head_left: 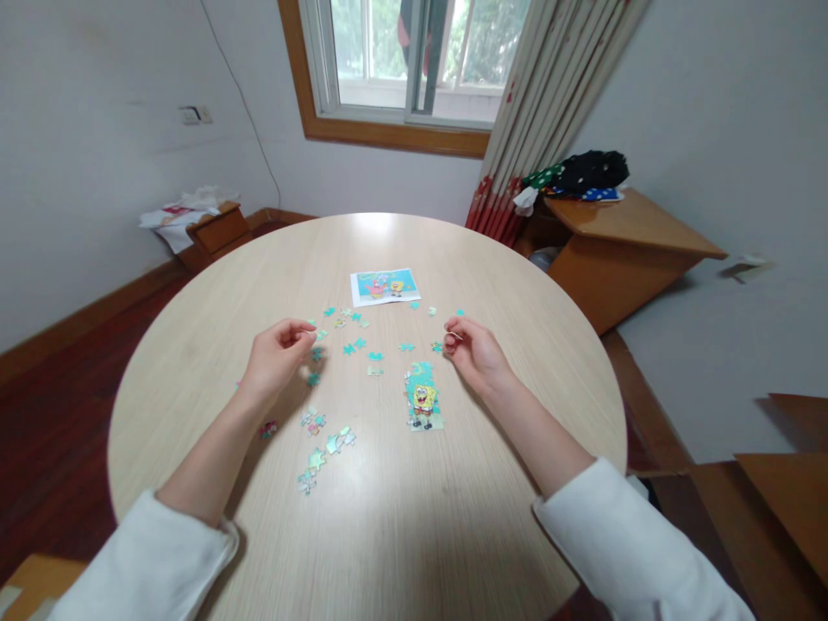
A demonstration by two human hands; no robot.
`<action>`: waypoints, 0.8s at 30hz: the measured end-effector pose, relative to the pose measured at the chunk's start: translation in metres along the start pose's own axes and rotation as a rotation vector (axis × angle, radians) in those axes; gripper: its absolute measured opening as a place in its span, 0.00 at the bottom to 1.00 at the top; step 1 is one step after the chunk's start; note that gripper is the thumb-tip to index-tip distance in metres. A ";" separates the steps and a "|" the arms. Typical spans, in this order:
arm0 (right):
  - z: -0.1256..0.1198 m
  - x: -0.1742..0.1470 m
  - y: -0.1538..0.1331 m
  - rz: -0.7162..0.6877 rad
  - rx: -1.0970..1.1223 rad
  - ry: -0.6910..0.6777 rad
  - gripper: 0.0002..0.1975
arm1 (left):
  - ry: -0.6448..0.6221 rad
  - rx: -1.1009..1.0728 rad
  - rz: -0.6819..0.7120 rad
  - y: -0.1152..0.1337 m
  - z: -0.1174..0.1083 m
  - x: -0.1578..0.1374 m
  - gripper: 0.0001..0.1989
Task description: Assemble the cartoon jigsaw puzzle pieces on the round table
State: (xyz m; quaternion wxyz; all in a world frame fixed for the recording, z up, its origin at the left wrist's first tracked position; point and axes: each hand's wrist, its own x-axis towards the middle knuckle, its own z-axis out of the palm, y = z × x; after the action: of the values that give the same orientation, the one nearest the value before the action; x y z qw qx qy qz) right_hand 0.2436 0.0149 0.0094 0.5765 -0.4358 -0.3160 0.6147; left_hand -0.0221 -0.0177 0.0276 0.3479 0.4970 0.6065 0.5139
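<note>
My left hand [279,360] hovers over the left of the table with thumb and fingers pinched together. Small teal puzzle pieces lie by its fingertips, and whatever it may hold is hidden. On the other side, my right hand [477,355] has its fingers curled round a puzzle piece [454,335], of which a thin pale edge shows. Just below and left of that hand lies a joined puzzle section [423,398] with a yellow cartoon sponge figure. Loose teal puzzle pieces [354,346] are spread between the hands, and joined pieces [316,459] lie nearer me.
A reference picture sheet [385,287] lies flat beyond the pieces on the round wooden table [517,285]. A wooden cabinet [621,250] with cloths on top stands at the right, beside a curtain [549,95]. Papers [185,211] rest on furniture at the left.
</note>
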 end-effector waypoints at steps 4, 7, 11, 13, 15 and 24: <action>-0.001 0.000 0.000 0.012 -0.017 -0.010 0.06 | 0.066 -0.023 0.003 -0.004 -0.004 0.004 0.09; -0.001 0.001 -0.003 0.019 -0.005 0.003 0.05 | 0.140 -0.097 0.007 -0.007 -0.008 0.008 0.08; -0.003 0.002 -0.006 -0.013 0.004 0.024 0.06 | 0.207 -0.333 -0.010 -0.005 -0.015 0.013 0.06; -0.004 0.002 -0.006 -0.024 -0.009 0.014 0.06 | 0.226 -0.451 -0.038 -0.004 -0.020 0.015 0.04; -0.003 0.001 -0.006 -0.009 -0.022 0.000 0.06 | 0.245 -0.543 -0.080 -0.002 -0.025 0.017 0.04; 0.002 -0.004 -0.003 0.052 -0.021 -0.003 0.05 | 0.197 -0.626 -0.189 0.001 -0.032 0.020 0.04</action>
State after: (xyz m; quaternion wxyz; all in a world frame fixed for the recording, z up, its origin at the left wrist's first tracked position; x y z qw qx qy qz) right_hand 0.2427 0.0120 0.0131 0.5553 -0.4491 -0.3119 0.6266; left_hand -0.0571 -0.0078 0.0373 0.4694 0.2556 0.4936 0.6861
